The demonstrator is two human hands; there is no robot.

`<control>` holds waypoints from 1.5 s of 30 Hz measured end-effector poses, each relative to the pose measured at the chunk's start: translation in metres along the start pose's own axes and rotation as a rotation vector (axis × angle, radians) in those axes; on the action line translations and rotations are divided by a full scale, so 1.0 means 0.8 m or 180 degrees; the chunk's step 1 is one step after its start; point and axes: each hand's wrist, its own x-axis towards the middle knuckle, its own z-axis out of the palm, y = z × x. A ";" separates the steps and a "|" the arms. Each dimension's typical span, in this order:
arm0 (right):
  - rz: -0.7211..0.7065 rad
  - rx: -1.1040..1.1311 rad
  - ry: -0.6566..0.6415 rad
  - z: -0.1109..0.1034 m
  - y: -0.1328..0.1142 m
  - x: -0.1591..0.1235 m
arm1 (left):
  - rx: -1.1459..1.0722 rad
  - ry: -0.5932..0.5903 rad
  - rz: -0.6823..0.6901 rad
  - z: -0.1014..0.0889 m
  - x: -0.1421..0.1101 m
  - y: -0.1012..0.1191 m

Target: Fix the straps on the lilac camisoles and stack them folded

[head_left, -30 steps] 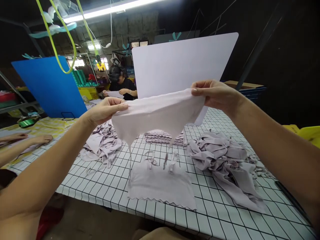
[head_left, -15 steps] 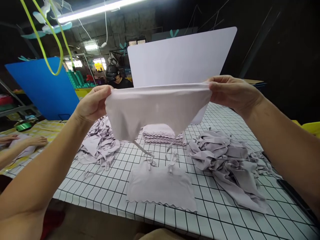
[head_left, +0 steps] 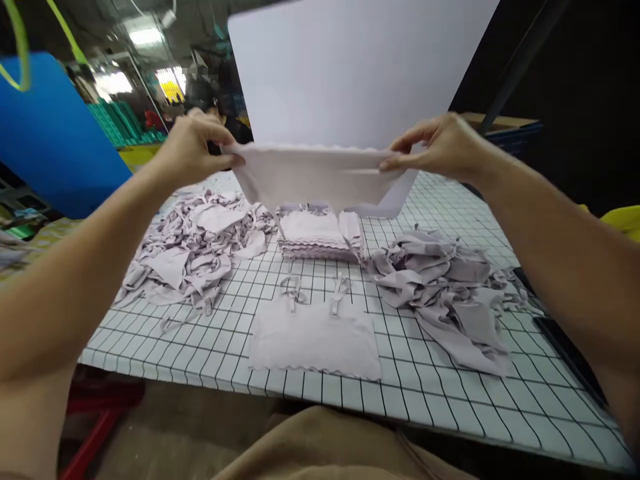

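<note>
Stretched out between my hands in the air is a pale mauve camisole top (head_left: pixel 310 175), its scalloped hem uppermost and its thin straps dangling. My left hand (head_left: pixel 203 143) pinches one end of that hem, and my right hand (head_left: pixel 425 148) pinches the other. Below it on the table, near the front edge, another camisole top (head_left: pixel 315 340) lies flat with its straps pointing away from me. Behind that one stands a neat stack of folded tops (head_left: pixel 317 237), partly covered by the hanging straps.
Loose pale garments form a heap (head_left: pixel 200 233) on the left of the checked tabletop (head_left: pixel 240 353); a greyer heap (head_left: pixel 450 287) lies on the right beside a dark flat object (head_left: pixel 567 357). A white board (head_left: pixel 350 73) rises at the back. Far left stands a blue board (head_left: pixel 55 133).
My hands have come closer together and the held top now shows its scalloped hem along the upper edge, hanging shorter. The camera view has tilted downward.
</note>
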 end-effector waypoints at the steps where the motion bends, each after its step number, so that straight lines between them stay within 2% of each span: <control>1: -0.0060 0.0051 0.0068 0.005 -0.001 -0.010 | 0.0205 0.0072 0.0130 0.004 -0.008 0.002; 3: -0.0141 0.0129 0.0150 0.021 -0.001 -0.038 | 0.0384 0.0106 0.0213 0.021 -0.039 0.000; 4: -0.0148 0.0138 0.0125 0.033 0.002 -0.057 | 0.0243 0.0042 0.0099 0.035 -0.062 -0.005; 5: -0.0119 0.0139 0.0039 0.049 0.007 -0.078 | -0.0006 -0.0033 -0.0102 0.052 -0.088 -0.012; 7: 0.0053 0.0156 -0.0291 0.089 0.024 -0.124 | -0.0535 -0.0439 -0.0637 0.094 -0.149 -0.029; 10: 0.0552 0.0246 -0.0756 0.150 0.057 -0.189 | -0.1256 -0.0769 -0.1139 0.158 -0.231 -0.050; 12: 0.0658 0.0204 -0.0671 0.176 0.071 -0.220 | -0.1362 -0.0760 -0.1388 0.184 -0.266 -0.055; 14: 0.0534 0.0138 -0.0441 0.186 0.069 -0.241 | -0.1207 -0.0685 -0.1386 0.190 -0.285 -0.051; 18: 0.0175 0.0054 -0.0154 0.182 0.041 -0.277 | -0.0950 -0.0648 -0.0959 0.172 -0.310 -0.031; 21: -0.0067 -0.0046 -0.0299 0.189 0.029 -0.309 | -0.1027 -0.0776 -0.0828 0.168 -0.341 -0.020; 24: -0.0231 -0.0171 -0.0516 0.203 0.032 -0.342 | -0.1088 -0.0877 -0.0828 0.177 -0.376 -0.018; 27: -0.0373 -0.0291 -0.0780 0.209 0.035 -0.364 | -0.1123 -0.1049 -0.0700 0.184 -0.396 -0.021; 29: -0.0452 -0.0340 -0.0939 0.206 0.034 -0.370 | -0.1087 -0.1199 -0.0537 0.182 -0.398 -0.025; 31: -0.0508 -0.0292 -0.0893 0.202 0.031 -0.367 | -0.1028 -0.1232 -0.0508 0.177 -0.390 -0.030; 33: -0.0562 -0.0194 -0.0634 0.203 0.028 -0.353 | -0.0965 -0.1093 -0.0765 0.174 -0.372 -0.037; 36: -0.0696 -0.0084 -0.0298 0.218 0.026 -0.310 | -0.0861 -0.0867 -0.1432 0.182 -0.331 -0.054; 40: -0.0730 -0.0059 -0.0296 0.266 0.030 -0.229 | -0.0972 -0.0950 -0.2045 0.219 -0.266 -0.083; 45: -0.0113 0.0244 -0.0625 0.332 0.043 -0.135 | -0.0780 -0.0887 -0.2240 0.274 -0.203 -0.114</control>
